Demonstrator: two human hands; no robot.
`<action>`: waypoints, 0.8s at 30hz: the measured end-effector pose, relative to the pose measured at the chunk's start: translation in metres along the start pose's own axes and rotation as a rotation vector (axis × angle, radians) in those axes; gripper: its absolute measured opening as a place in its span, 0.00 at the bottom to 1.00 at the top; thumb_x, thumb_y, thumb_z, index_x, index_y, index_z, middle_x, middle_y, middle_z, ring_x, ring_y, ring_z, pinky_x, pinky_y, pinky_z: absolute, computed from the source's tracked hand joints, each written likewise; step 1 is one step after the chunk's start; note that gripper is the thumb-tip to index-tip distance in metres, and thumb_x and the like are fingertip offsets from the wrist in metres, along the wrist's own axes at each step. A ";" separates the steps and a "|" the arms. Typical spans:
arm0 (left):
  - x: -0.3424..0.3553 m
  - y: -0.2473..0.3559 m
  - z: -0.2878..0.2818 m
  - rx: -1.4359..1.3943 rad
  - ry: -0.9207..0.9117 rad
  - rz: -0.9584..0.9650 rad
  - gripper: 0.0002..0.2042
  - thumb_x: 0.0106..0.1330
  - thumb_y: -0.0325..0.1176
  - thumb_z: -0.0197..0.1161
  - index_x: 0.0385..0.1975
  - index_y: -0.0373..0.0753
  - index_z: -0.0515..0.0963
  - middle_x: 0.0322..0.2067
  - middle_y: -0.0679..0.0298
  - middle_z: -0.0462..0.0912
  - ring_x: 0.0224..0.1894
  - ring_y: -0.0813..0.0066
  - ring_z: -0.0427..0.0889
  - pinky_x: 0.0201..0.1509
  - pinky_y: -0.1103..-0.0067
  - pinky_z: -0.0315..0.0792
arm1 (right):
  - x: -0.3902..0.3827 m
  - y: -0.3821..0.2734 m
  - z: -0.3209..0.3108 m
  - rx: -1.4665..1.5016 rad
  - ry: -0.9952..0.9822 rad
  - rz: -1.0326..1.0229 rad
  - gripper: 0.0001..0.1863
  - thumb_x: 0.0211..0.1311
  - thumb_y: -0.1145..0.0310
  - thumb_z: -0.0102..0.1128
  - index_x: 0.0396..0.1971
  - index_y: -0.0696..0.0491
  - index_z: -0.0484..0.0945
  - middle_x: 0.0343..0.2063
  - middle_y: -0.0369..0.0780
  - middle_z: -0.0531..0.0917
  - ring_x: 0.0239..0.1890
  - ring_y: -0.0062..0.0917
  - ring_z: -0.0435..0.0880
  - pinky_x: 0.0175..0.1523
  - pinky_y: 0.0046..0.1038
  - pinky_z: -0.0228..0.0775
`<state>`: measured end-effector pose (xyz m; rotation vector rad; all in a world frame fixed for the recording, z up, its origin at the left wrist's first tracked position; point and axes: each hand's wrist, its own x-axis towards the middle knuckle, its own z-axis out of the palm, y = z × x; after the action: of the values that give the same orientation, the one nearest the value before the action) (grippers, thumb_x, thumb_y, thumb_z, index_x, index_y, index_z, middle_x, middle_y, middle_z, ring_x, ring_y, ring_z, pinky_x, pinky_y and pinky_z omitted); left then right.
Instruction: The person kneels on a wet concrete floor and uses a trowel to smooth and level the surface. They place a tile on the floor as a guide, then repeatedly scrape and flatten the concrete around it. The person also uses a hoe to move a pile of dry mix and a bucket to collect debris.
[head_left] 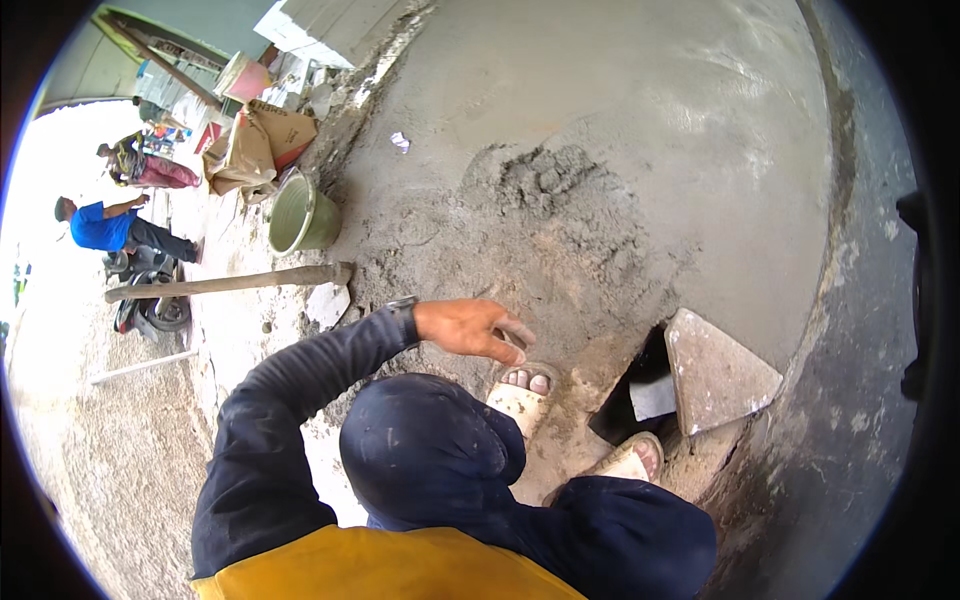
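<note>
Main risk is the dark angular opening in the floor: the right cream open-toed sandal sits at its near edge, so a slip on gritty, damp-looking ground could drop that foot in. The spotted grey triangular slab borders the opening's right side; a knock could tip or slide it in, I'd judge, though its support isn't visible. The lumpy grey wet mortar heap lies on the floor beyond the opening and to its left, next to smooth grey wet screed; a careless step that way would mark the surface. Hands: left hand is left of the opening, by the left cream open-toed sandal, back of it up, fingers loosely bent and pointing right, nothing visible in the grasp; can't tell if it touches anything. Dark navy sleeve bows out further left of the opening, elbow bent. Right hand is out of frame, so can't tell its pose or grip.
</note>
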<state>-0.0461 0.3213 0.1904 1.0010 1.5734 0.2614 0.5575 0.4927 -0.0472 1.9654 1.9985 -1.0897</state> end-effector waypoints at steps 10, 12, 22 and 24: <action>-0.165 0.005 0.048 -0.583 0.839 -0.083 0.29 0.72 0.45 0.67 0.66 0.31 0.75 0.58 0.52 0.85 0.57 0.68 0.84 0.58 0.74 0.78 | 0.117 -0.177 0.047 1.379 -0.194 0.179 0.45 0.72 0.35 0.58 0.76 0.53 0.61 0.69 0.43 0.72 0.67 0.38 0.75 0.66 0.42 0.72; -0.174 -0.008 0.065 -0.653 0.957 -0.083 0.30 0.71 0.46 0.68 0.66 0.31 0.75 0.58 0.52 0.85 0.56 0.70 0.84 0.56 0.75 0.78 | 0.120 -0.187 0.050 1.423 -0.164 0.164 0.43 0.72 0.38 0.59 0.74 0.54 0.64 0.66 0.42 0.76 0.64 0.37 0.78 0.66 0.41 0.73; -0.165 -0.016 0.074 -0.657 1.002 -0.087 0.30 0.72 0.46 0.68 0.67 0.31 0.74 0.57 0.52 0.85 0.55 0.70 0.83 0.57 0.76 0.77 | 0.138 -0.182 0.061 1.640 -0.148 0.115 0.40 0.71 0.41 0.62 0.72 0.53 0.66 0.63 0.43 0.79 0.61 0.38 0.80 0.67 0.40 0.73; -0.163 -0.011 0.067 -0.616 0.995 -0.076 0.30 0.72 0.46 0.67 0.67 0.31 0.74 0.57 0.52 0.85 0.55 0.70 0.83 0.57 0.76 0.77 | 0.138 -0.186 0.062 1.640 -0.087 0.138 0.42 0.70 0.39 0.62 0.72 0.54 0.66 0.64 0.44 0.78 0.61 0.38 0.80 0.66 0.40 0.74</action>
<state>-0.0014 0.1745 0.2781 0.2919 2.1789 1.2478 0.3443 0.5904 -0.0969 2.2050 0.6104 -3.1922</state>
